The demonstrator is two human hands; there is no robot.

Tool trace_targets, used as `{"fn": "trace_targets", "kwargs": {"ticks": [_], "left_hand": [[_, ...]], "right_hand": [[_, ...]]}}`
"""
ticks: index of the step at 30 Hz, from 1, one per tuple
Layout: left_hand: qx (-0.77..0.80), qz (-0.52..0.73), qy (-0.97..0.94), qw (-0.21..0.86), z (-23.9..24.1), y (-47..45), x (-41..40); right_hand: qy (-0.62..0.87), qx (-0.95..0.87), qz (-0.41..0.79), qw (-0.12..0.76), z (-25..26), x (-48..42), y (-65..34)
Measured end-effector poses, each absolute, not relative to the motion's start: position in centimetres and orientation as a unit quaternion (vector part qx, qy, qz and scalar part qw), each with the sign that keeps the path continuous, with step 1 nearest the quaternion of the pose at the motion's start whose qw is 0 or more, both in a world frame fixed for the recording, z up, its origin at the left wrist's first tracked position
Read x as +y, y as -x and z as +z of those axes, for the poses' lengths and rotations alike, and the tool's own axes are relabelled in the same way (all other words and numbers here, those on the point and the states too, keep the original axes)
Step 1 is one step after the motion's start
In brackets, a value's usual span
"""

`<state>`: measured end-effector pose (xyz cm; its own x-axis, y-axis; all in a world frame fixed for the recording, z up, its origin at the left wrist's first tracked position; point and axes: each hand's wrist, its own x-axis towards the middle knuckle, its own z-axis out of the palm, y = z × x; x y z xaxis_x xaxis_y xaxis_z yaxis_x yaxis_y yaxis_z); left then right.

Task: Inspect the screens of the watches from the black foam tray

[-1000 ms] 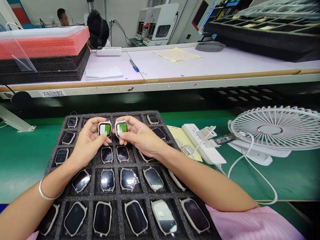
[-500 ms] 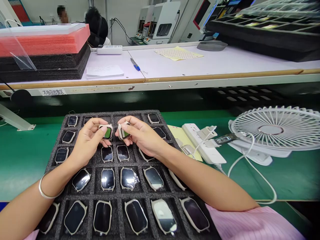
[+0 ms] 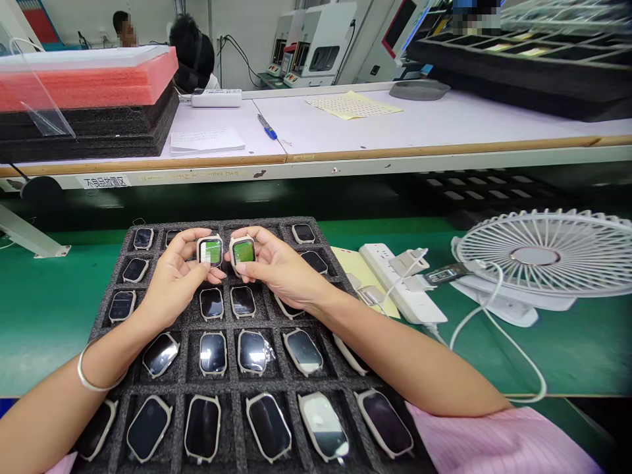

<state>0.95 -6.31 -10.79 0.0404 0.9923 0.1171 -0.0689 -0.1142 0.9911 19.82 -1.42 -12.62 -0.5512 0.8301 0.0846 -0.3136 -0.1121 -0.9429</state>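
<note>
My left hand (image 3: 185,266) grips a smartwatch body (image 3: 210,251) without a strap, its screen lit green and white. A second strapless smartwatch (image 3: 243,251), with a mostly green screen, is held in my right hand (image 3: 269,263), thumb at its lower edge. Both are side by side, a small gap apart, above a dark foam tray (image 3: 232,386). In the tray's compartments lie several more watch bodies with dark screens, such as a watch (image 3: 212,304) just below my left hand. My hands and forearms hide some compartments.
Right of the tray are a white power strip (image 3: 402,283) with plugs and cables, and a white fan (image 3: 538,257). Behind runs a raised shelf (image 3: 296,135) with a blue pen (image 3: 267,127), papers and stacked foam (image 3: 89,82). Other people sit beyond it.
Both watches have been turned so that their screens face me more fully. More white shows on the left one's screen. The tray and its watches have stayed put.
</note>
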Motion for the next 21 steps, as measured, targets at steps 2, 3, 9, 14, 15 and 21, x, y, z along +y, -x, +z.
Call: {"fn": "trace_targets", "kwargs": {"ticks": [2,3,9,14,15,21], "left_hand": [[0.435,0.534,-0.521,0.504,-10.92,-0.93,-6.29],[0.433,0.534,-0.521,0.506,-10.97,-0.93,-6.27],[0.437,0.536,-0.511,0.51,-11.02,-1.0,-6.25],[0.443,0.538,-0.503,0.511,-10.9,-1.09,-6.28],[0.445,0.538,-0.502,0.511,-10.88,-1.11,-6.27],[0.462,0.532,-0.496,0.507,-10.81,-1.13,-6.26]], "right_hand": [[0.246,-0.529,0.703,0.408,-12.61,-1.44,-19.82],[0.248,-0.529,0.701,0.41,-12.59,-1.45,-19.81],[0.261,-0.508,0.708,0.415,-12.5,-1.43,-19.7],[0.269,-0.506,0.705,0.418,-12.41,-1.5,-19.71],[0.272,-0.507,0.704,0.417,-12.37,-1.52,-19.71],[0.284,-0.515,0.697,0.411,-12.19,-1.6,-19.71]]}}
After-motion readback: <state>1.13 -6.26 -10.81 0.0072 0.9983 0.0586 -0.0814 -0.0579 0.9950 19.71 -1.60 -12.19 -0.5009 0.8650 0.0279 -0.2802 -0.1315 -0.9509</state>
